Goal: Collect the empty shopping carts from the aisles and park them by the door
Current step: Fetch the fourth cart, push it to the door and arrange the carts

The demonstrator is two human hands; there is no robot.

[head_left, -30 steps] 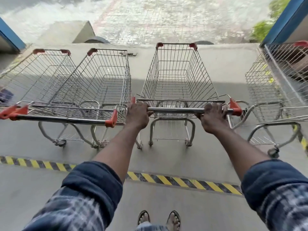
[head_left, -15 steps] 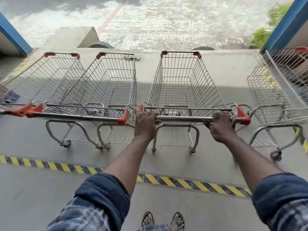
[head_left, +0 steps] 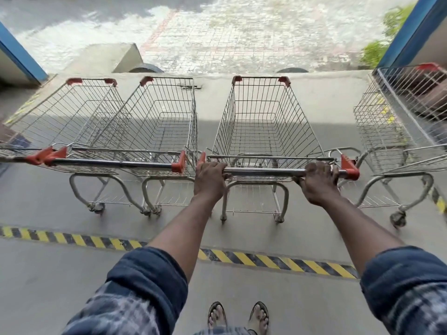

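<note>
A person's left hand (head_left: 210, 178) and right hand (head_left: 318, 183) wrap their fingers (head_left: 321, 168) tight around the handle bar (head_left: 264, 172) of an empty shopping cart (head_left: 262, 131), its basket stretching beyond the knuckles, apparently to square it beside two parked carts (head_left: 116, 131) left of the grip.

Yellow-black hazard stripe (head_left: 278, 259) crosses concrete floor (head_left: 48, 286) below grip level; paved yard (head_left: 242, 39) and green shrub (head_left: 377, 52) lie beyond

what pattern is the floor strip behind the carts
Yellow and black diagonal stripes on the floor strip, clearest in the head view.
</note>
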